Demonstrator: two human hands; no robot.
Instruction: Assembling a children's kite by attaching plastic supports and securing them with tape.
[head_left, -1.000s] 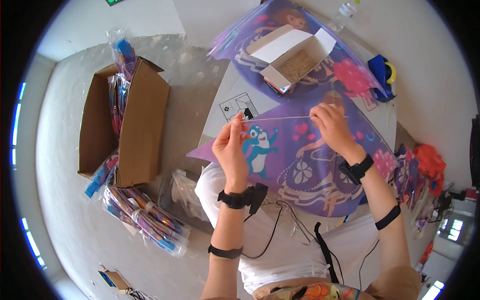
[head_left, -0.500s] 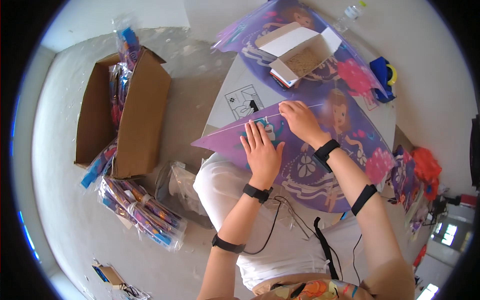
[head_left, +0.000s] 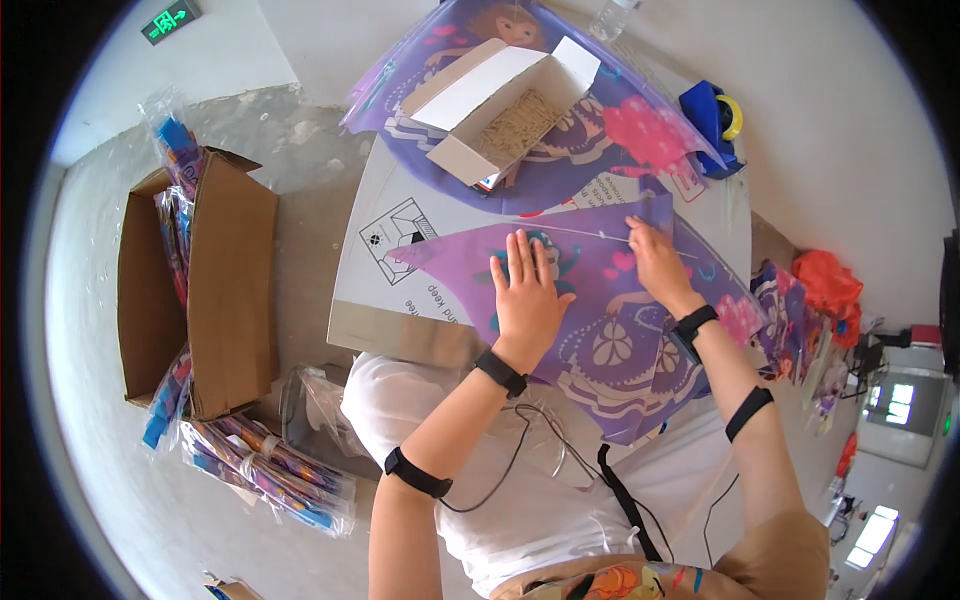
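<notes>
A purple triangular kite sail, printed with a figure in a dress, lies over the near part of the tabletop and my lap. A thin white strip or cord runs along its far edge. My left hand presses flat on the sail, fingers stretched out and pointing away from me. To its right, my right hand pinches the sail's far edge near the white line. The sail's right part is folded over there. Cannot tell whether the white line itself is between the right fingertips.
A small open carton of short tan pieces stands on another purple sail. Beyond lie a blue tape dispenser and a bottle. Left on the floor are a cardboard box and wrapped bundles.
My right hand has slid right along the sail's far edge, and the sail's right part has folded over. The left hand stays flat on it. The whole view has shifted.
</notes>
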